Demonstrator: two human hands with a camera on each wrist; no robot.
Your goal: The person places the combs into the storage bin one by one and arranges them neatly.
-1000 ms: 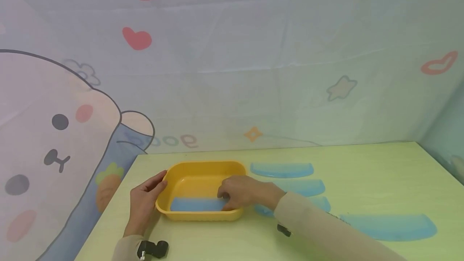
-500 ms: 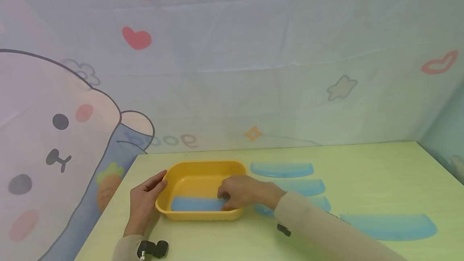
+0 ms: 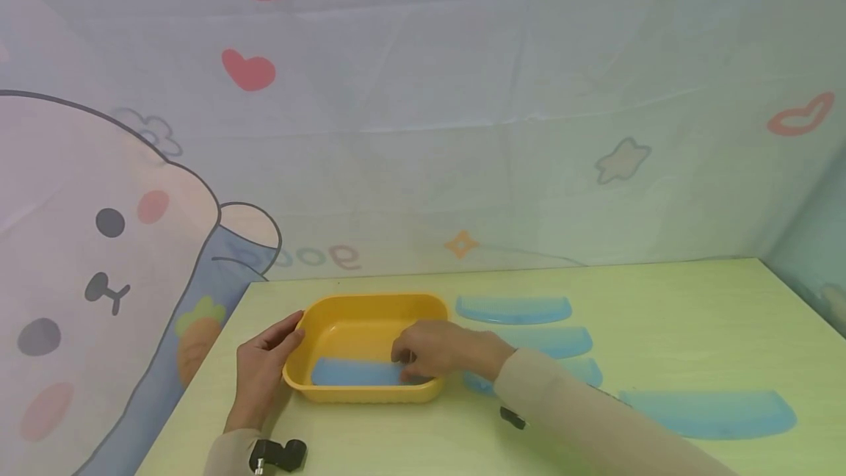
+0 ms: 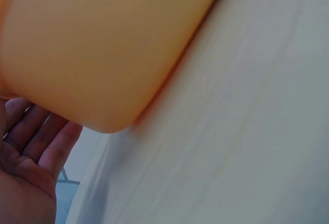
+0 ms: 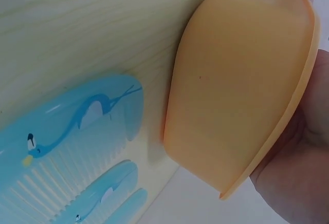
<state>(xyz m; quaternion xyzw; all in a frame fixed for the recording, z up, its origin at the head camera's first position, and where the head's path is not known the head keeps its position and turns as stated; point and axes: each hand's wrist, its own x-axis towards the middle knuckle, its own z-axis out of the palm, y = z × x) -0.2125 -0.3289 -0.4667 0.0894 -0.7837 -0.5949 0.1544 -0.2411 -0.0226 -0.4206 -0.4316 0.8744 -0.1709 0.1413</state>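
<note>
Tabletop (image 3: 661, 336) pale, grained | backdrop (image 3: 463, 79) cartoon-printed | left fingers (image 4: 60, 144) gripping tub (image 3: 363, 394), right fingers (image 3: 402, 347) pinching comb (image 3: 353, 372)

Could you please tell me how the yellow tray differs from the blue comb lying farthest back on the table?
The tray is yellow, while the comb is blue. The tray is a walled, open-topped container; the comb is a thin strip with teeth. The left hand holds the tray's left end, while no hand touches the comb. Both rest on the table.

Right hand (image 3: 432, 349) slightly farther left
</note>
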